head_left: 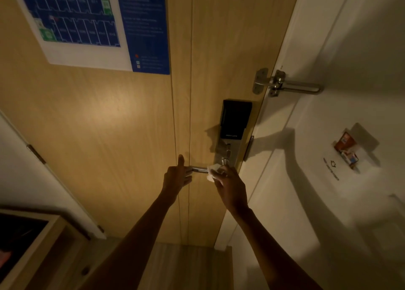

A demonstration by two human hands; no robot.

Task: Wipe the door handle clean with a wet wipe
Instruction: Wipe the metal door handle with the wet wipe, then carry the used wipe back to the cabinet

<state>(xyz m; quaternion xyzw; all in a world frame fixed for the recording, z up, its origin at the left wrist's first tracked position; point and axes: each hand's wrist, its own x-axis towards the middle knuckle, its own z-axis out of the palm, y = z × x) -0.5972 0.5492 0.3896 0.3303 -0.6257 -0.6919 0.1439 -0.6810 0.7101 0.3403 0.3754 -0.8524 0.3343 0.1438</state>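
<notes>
White wipe (213, 172) sits pinched in the right hand (230, 187) against the metal door handle (199, 169), just below frame centre; the left hand (177, 177) curls its fingers round the handle's free end, thumb raised.

white wipe (213, 171), silver handle (199, 169), tan wood-grain door (109, 125).

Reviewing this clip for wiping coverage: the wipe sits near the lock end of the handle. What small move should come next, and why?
Probably slide the right hand with the wipe along the handle toward the left hand. The wipe sits at the end by the lock plate, bare metal shows between the hands, and the left hand holds the free end.
</notes>
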